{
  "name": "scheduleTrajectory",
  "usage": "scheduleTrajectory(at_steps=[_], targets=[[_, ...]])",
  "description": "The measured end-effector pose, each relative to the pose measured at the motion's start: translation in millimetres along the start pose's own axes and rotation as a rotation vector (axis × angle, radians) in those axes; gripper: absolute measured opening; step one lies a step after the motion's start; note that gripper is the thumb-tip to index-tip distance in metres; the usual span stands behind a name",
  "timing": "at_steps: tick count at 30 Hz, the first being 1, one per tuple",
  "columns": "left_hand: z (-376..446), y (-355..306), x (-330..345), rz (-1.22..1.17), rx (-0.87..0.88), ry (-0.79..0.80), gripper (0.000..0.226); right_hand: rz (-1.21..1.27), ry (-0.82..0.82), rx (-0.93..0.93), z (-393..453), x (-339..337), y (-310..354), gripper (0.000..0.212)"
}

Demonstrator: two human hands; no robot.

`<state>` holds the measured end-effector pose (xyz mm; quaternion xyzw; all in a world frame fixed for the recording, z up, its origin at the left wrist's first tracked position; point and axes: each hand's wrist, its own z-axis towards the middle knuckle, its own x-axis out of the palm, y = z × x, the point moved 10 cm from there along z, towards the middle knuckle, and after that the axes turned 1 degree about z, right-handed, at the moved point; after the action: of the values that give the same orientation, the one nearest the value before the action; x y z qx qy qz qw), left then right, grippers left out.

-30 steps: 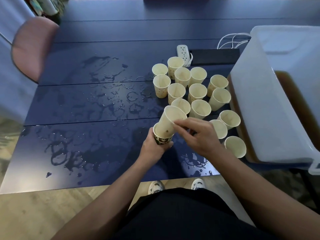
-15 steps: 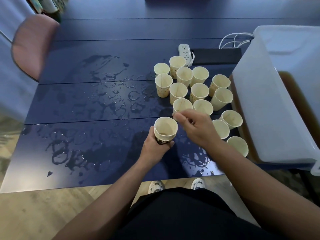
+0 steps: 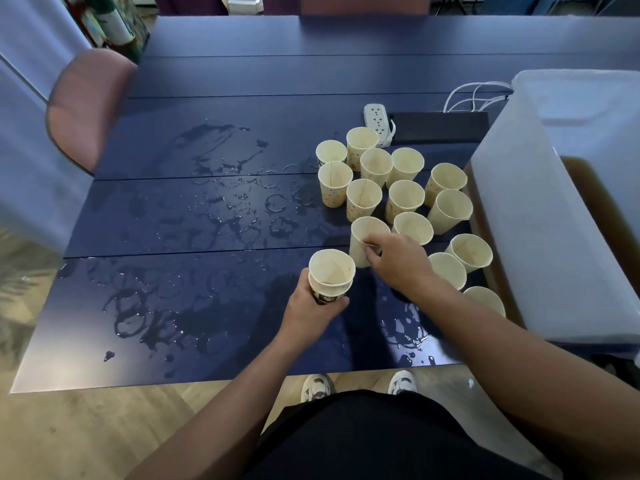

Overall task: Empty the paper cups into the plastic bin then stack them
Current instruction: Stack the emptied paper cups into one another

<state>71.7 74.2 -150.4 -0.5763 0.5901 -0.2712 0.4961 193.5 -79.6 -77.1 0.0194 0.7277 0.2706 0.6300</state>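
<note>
My left hand (image 3: 311,308) grips a short stack of nested paper cups (image 3: 331,275) near the table's front edge. Just to its right, my right hand (image 3: 394,259) pinches the rim of a single cream paper cup (image 3: 363,235) that stands on the table. Several more empty paper cups (image 3: 403,199) stand upright in a cluster behind and to the right of it. The translucent plastic bin (image 3: 540,237) sits at the right, with brown liquid visible inside.
The dark blue table (image 3: 207,220) is wet with puddles and ring marks across its left and front. A white power strip (image 3: 378,123) and a black pouch (image 3: 440,128) lie behind the cups. A pink chair (image 3: 83,105) stands at the far left.
The cup my right hand was lowering has dropped fully into the stack in my left hand. My right hand let go of it and moved back to pinch another cup on the table.
</note>
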Motion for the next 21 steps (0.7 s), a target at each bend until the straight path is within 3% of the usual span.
scheduleTrajectory(at_steps=[6, 10, 13, 21], targets=[[5.1, 3.1, 0.7, 0.006, -0.032, 0.019, 0.056, 0.245, -0.323, -0.247, -15.2, -65.4, 43.7, 0.019], [10.9, 2.8, 2.4, 0.016, -0.052, 0.032, 0.056, 0.318, -0.424, -0.451, -37.1, -92.5, 70.0, 0.019], [14.4, 1.5, 3.4, 0.018, -0.055, 0.035, 0.055, 0.331, -0.394, -0.517, -45.5, -89.0, 76.2, 0.016], [18.6, -8.5, 7.1, 0.009, -0.006, 0.060, 0.063, 0.358, -0.218, -0.478, -45.6, -58.1, 72.5, 0.023]])
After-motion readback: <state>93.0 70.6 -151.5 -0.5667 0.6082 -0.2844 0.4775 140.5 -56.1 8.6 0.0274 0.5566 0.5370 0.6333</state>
